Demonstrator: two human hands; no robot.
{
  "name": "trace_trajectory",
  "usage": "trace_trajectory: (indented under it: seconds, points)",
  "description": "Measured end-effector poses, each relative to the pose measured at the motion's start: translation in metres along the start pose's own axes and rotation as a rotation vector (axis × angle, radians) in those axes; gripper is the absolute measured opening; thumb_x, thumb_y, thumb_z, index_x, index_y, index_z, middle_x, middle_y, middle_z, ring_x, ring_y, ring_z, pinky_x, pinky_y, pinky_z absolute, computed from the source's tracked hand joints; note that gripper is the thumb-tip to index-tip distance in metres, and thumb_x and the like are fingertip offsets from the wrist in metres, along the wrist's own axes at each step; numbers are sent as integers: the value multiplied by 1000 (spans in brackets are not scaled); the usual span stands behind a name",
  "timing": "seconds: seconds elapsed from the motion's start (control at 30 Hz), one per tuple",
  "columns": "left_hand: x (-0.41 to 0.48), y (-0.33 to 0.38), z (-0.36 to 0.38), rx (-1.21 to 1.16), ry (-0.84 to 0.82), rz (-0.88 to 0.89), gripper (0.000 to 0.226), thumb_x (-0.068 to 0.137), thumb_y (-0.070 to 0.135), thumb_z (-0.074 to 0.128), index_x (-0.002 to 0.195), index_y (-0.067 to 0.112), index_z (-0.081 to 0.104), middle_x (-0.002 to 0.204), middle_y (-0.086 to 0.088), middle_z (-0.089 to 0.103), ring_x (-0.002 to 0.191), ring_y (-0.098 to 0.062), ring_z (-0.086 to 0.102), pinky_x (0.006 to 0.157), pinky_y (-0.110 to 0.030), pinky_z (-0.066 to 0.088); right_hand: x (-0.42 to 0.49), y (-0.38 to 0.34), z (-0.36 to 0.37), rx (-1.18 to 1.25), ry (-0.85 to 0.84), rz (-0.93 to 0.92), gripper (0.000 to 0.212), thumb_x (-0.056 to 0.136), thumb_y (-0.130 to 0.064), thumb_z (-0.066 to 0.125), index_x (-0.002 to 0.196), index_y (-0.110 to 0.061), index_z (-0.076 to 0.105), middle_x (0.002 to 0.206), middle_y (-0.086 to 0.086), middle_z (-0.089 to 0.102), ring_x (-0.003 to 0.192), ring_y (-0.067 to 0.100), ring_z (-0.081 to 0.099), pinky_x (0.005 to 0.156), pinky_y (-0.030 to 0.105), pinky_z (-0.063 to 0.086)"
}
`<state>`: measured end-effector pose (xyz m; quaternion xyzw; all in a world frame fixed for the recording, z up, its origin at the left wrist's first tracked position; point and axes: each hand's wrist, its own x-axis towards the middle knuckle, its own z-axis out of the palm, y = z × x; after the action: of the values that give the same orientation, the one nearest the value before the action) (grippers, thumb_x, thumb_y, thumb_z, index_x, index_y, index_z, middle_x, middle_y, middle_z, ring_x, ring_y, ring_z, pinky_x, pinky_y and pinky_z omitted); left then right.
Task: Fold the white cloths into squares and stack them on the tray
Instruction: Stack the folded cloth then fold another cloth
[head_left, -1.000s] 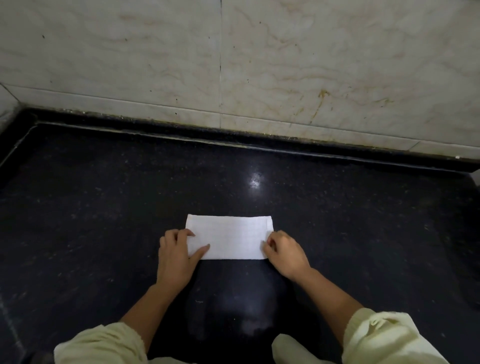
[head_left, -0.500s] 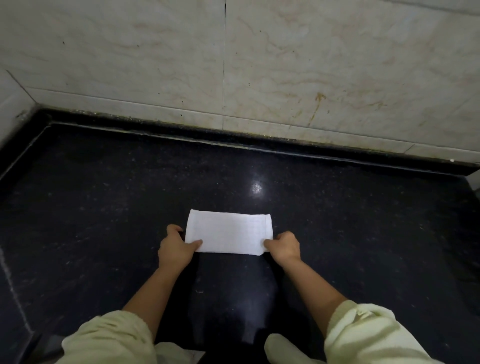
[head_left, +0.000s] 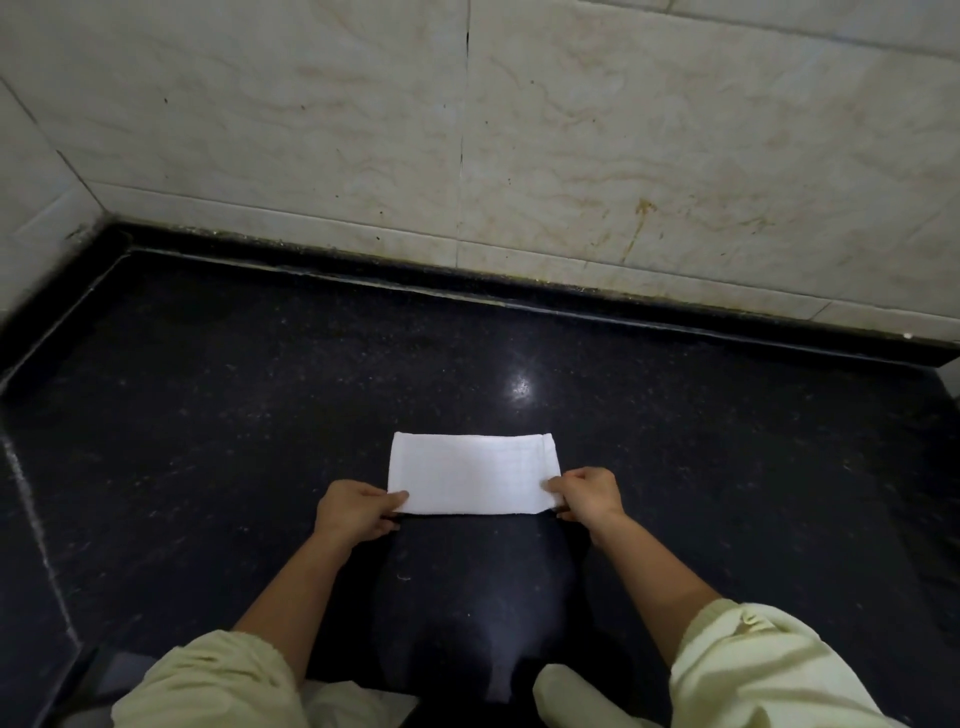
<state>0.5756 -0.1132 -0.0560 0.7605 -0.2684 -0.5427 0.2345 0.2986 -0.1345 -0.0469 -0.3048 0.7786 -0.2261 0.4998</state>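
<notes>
Pale yellow-green sleeves (head_left: 769, 670) bunched above the elbows, bare forearms, wrinkled fabric

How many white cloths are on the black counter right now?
1. The white cloth lies folded on the black counter, near corners pinched by the left hand and right hand. Pale fabric at the bottom edge could be more; unclear.

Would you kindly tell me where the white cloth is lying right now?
In the head view, the white cloth lies flat on the dark stone surface, low centre, its near corners pinched by the left hand and right hand.
</notes>
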Motion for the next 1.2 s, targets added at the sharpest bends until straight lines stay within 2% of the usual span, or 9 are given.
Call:
trace_trajectory:
  seconds: [0.1, 0.17, 0.27, 0.47, 0.6, 0.73, 0.93, 1.03, 1.2]
  points:
    - [1, -1, -1, -44, 16, -8, 26, 83, 24, 74, 89, -1, 69, 86, -18, 72, 71, -24, 72, 58, -25, 55, -4, -11, 1, 82, -9, 2, 15, 79, -12, 72, 88, -3, 65, 87, 9, 66, 76, 21, 62, 59, 29, 50]
    - [0, -1, -2, -48, 5, 4, 22, 84, 20, 73, 91, -1, 69, 88, -17, 72, 72, -23, 72, 57, -24, 55, -8, -20, 4, 71, -25, -55, 9, 79, -9, 71, 82, -6, 63, 86, 7, 65, 77, 19, 60, 58, 26, 46]
    - [-3, -1, -3, -45, -8, 11, 15, 84, 16, 73, 91, 4, 69, 88, -14, 70, 73, -21, 71, 56, -21, 54, -17, -34, 13, 17, -83, -191, 19, 77, -5, 70, 69, -12, 54, 77, 6, 58, 72, 17, 56, 57, 26, 45]
    - [-1, -7, -9, -79, -58, 21, 22, 82, 20, 76, 92, 2, 72, 84, -15, 73, 69, -17, 70, 55, -20, 54, -30, -60, 52, -107, -190, -334, 24, 72, -2, 77, 68, -16, 58, 70, 0, 60, 66, 15, 58, 58, 25, 46]
    - [0, -5, -13, -100, -121, -8, 22, 83, 22, 75, 94, 3, 71, 85, -15, 74, 75, -18, 72, 65, -26, 57, -32, -66, 87, -167, -236, -310, 21, 74, -3, 76, 69, -14, 58, 74, 4, 62, 63, 17, 60, 56, 28, 51]
    - [-1, -6, -13, -117, -136, -10, 21, 85, 21, 72, 96, 3, 70, 83, -16, 74, 73, -17, 71, 65, -24, 57, -31, -59, 116, -256, -249, -279, 19, 76, -6, 73, 71, -15, 58, 78, 4, 63, 61, 14, 60, 72, 34, 57]
    - [1, -8, -15, -132, -144, -6, 19, 88, 20, 69, 97, 3, 69, 86, -17, 74, 73, -16, 71, 69, -26, 58, -39, -53, 139, -252, -279, -282, 19, 82, -8, 69, 75, -17, 54, 74, -1, 59, 56, 12, 58, 78, 36, 55]
    - [2, -9, -14, -136, -130, -2, 24, 91, 26, 64, 95, 3, 70, 86, -16, 74, 78, -19, 73, 76, -31, 59, -41, -51, 143, -247, -305, -279, 20, 82, -8, 69, 72, -19, 55, 72, -2, 58, 61, 13, 57, 77, 34, 54]
    - [2, -8, -14, -139, -116, -10, 33, 95, 34, 57, 90, 4, 71, 84, -12, 74, 79, -20, 73, 71, -28, 59, -41, -46, 149, -218, -311, -283, 20, 82, -10, 70, 68, -19, 59, 71, -1, 60, 71, 17, 58, 72, 32, 52]
